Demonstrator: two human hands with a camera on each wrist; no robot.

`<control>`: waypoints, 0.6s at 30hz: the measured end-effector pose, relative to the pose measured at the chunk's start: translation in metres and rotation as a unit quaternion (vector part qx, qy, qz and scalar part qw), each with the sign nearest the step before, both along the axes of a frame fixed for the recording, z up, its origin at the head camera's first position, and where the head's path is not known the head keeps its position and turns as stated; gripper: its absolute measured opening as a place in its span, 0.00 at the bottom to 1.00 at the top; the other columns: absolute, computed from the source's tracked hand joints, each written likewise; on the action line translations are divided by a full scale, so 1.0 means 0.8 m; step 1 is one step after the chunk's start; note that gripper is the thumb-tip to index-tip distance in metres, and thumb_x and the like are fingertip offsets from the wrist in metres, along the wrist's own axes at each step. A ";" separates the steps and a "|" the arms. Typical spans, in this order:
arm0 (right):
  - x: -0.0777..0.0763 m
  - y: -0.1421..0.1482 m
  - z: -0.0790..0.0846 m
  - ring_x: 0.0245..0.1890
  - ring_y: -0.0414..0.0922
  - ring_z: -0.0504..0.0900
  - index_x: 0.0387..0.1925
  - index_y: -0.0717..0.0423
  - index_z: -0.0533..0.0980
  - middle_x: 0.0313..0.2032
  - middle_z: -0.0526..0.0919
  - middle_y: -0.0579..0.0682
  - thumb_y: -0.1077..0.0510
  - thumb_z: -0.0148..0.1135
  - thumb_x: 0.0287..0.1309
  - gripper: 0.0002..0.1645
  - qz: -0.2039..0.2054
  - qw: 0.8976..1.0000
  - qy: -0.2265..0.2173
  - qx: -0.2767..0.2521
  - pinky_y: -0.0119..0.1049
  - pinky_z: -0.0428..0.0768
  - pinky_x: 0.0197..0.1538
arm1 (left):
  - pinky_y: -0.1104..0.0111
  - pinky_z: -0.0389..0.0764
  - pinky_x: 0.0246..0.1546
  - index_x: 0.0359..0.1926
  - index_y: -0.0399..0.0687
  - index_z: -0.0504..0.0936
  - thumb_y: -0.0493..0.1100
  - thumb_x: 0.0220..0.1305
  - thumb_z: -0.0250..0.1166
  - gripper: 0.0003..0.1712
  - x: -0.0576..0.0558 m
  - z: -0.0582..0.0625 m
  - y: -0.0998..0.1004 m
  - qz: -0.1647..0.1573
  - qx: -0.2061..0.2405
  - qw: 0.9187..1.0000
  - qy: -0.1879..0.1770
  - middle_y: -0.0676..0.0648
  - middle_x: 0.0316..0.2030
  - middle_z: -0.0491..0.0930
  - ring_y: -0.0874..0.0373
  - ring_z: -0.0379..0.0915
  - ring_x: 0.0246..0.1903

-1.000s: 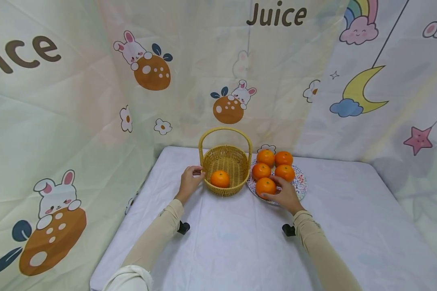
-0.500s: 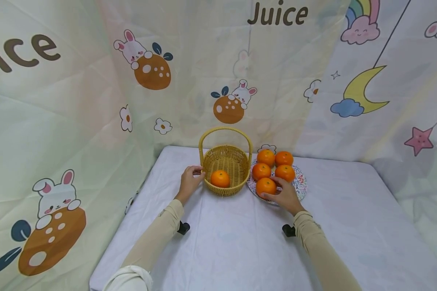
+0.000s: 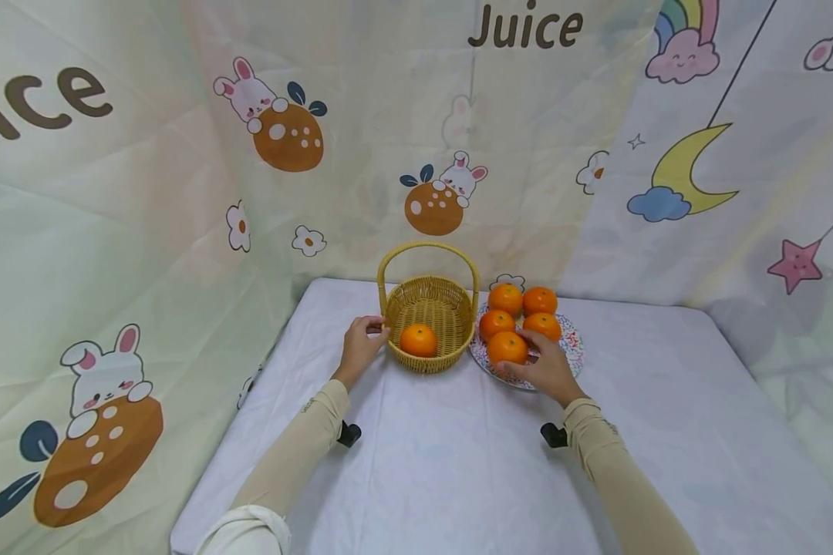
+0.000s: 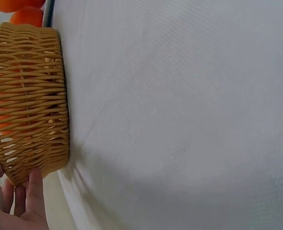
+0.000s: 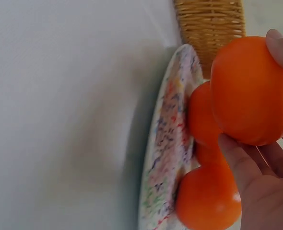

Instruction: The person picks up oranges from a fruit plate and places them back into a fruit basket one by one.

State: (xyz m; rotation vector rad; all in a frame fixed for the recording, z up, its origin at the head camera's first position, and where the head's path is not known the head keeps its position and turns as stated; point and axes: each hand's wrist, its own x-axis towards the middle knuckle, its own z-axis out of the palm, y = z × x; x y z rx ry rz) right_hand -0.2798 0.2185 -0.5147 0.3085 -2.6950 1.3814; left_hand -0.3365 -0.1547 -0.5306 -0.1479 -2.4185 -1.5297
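Observation:
My left hand [image 3: 361,348] pinches the left rim of a yellow wicker basket [image 3: 451,324], thumb on one side and fingers on its woven wall in the left wrist view. One orange [image 3: 418,340] lies inside the basket. In my right hand [image 3: 548,371] is another orange [image 5: 249,91], held between thumb and fingers. The right wrist view has it raised above a speckled, colourful plate [image 5: 163,158]. Several more oranges [image 3: 543,327] stay on that plate, just behind the held one.
Basket and plate stand side by side near the back edge of a table covered in white cloth [image 3: 444,462]. Printed fabric [image 3: 361,154] with cartoon rabbits hangs behind and at the sides. A small black piece shows by each wrist.
My right hand has lifted the front orange slightly up from the plate. My left hand stays at the basket's rim, and the basket has not moved.

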 end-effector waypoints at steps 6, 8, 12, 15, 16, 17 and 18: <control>-0.008 -0.023 0.019 0.56 0.54 0.75 0.65 0.53 0.69 0.61 0.72 0.53 0.36 0.75 0.43 0.50 0.023 0.999 0.027 -0.016 0.49 0.79 0.55 | 0.56 0.78 0.52 0.48 0.31 0.80 0.36 0.61 0.68 0.16 0.001 0.002 -0.001 0.000 -0.001 1.000 0.000 0.39 0.44 0.74 0.46 0.78 0.44; -0.011 -0.034 0.025 0.56 0.53 0.75 0.64 0.51 0.70 0.61 0.73 0.51 0.36 0.76 0.43 0.49 0.034 0.998 0.042 -0.016 0.48 0.80 0.55 | 0.56 0.78 0.52 0.48 0.31 0.80 0.37 0.61 0.68 0.17 0.002 0.001 -0.002 0.001 -0.002 1.000 -0.005 0.39 0.45 0.74 0.47 0.78 0.44; -0.016 -0.057 0.039 0.56 0.52 0.76 0.64 0.49 0.70 0.61 0.73 0.49 0.38 0.77 0.42 0.48 0.054 0.997 0.044 -0.037 0.49 0.79 0.56 | 0.56 0.78 0.53 0.48 0.32 0.81 0.37 0.61 0.69 0.17 0.001 -0.002 -0.003 0.000 -0.002 1.000 -0.007 0.41 0.44 0.74 0.48 0.78 0.44; -0.021 -0.075 0.046 0.56 0.51 0.76 0.63 0.49 0.70 0.60 0.73 0.48 0.38 0.77 0.43 0.47 0.066 0.995 0.048 -0.054 0.48 0.79 0.56 | 0.58 0.79 0.51 0.47 0.34 0.81 0.38 0.61 0.69 0.15 0.000 -0.003 -0.002 -0.001 -0.006 1.000 0.002 0.41 0.44 0.75 0.49 0.78 0.43; -0.023 -0.081 0.048 0.55 0.51 0.76 0.63 0.49 0.70 0.59 0.73 0.48 0.38 0.77 0.43 0.47 0.070 0.995 0.051 -0.057 0.47 0.80 0.55 | 0.59 0.80 0.50 0.46 0.35 0.82 0.38 0.61 0.69 0.14 0.000 -0.004 -0.002 0.001 -0.007 1.000 0.005 0.41 0.43 0.75 0.49 0.79 0.43; -0.026 -0.087 0.049 0.55 0.50 0.77 0.63 0.49 0.71 0.58 0.74 0.48 0.38 0.77 0.43 0.47 0.073 0.994 0.056 -0.059 0.46 0.80 0.55 | 0.60 0.80 0.49 0.46 0.36 0.82 0.38 0.61 0.69 0.14 0.000 -0.004 -0.001 0.002 -0.007 1.000 0.006 0.42 0.43 0.75 0.50 0.79 0.42; -0.028 -0.092 0.051 0.54 0.49 0.77 0.62 0.49 0.71 0.58 0.75 0.47 0.38 0.77 0.42 0.47 0.075 0.994 0.061 -0.058 0.45 0.81 0.53 | 0.60 0.80 0.49 0.46 0.37 0.82 0.38 0.61 0.69 0.14 0.000 -0.005 -0.001 0.003 -0.008 1.000 0.009 0.42 0.43 0.75 0.50 0.79 0.42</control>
